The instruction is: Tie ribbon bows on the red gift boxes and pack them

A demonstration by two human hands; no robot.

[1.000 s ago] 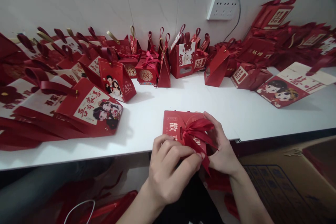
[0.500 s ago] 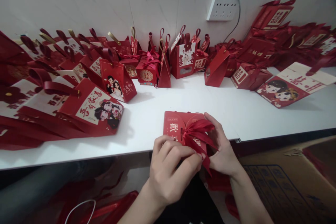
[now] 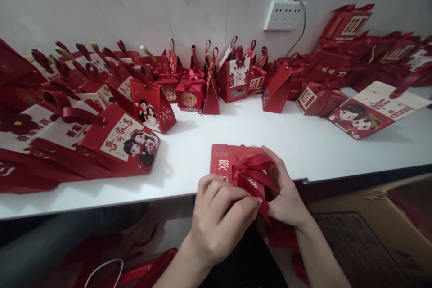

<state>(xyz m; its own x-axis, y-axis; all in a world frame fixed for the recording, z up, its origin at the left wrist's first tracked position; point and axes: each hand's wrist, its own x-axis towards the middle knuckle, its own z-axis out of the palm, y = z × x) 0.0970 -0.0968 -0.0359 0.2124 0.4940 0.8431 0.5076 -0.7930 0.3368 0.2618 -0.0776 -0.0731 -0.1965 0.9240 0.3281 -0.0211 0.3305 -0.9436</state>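
Observation:
A red gift box (image 3: 221,157) with white characters rests near the table's front edge, partly over it. A dark red ribbon (image 3: 253,168) is tied in a bow on the box. My left hand (image 3: 222,216) lies across the box's near side, thumb and forefinger pinched at a ribbon tail; its fingertips are partly hidden. Around the box's right side curves my right hand (image 3: 285,193), gripping it with the fingers at the far corner and the thumb low. The box's underside is out of sight.
Many red gift boxes with loop handles (image 3: 121,139) crowd the white table (image 3: 189,153) on the left and along the wall. More boxes are piled at the right, near a printed box (image 3: 367,110). A power socket (image 3: 285,15) is on the wall. Below right stands a cardboard carton (image 3: 351,234).
Both hands keep their places on the box, with only a slight shift of the left fingers at the ribbon. The view has tilted a little.

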